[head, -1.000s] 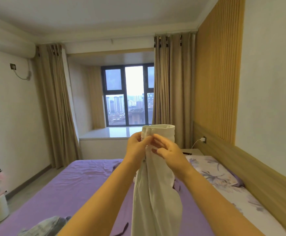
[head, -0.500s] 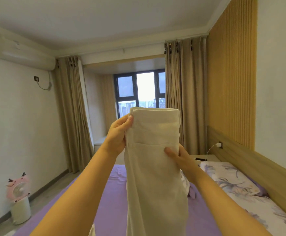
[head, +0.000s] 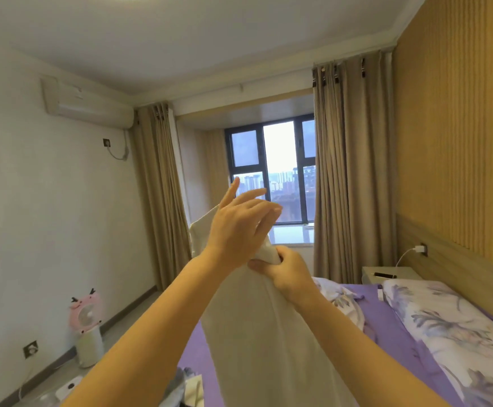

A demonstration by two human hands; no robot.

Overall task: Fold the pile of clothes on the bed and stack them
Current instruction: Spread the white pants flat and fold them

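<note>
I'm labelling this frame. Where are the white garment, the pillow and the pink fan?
white garment [head: 257, 333], head view, on the hanging cloth's middle.
pillow [head: 441, 315], head view, on its floral top.
pink fan [head: 86, 314], head view, on its round face.

Purple-sheeted bed [head: 392, 342], floral pillow [head: 439, 315] far right, crumpled floral bedding [head: 339, 298] beside it, clothes [head: 186, 386] near left.

Soft, even daylight from the window [head: 271, 168], overexposed at centre; left hand [head: 240, 224] motion-blurred; wide-angle bending at edges.
</note>
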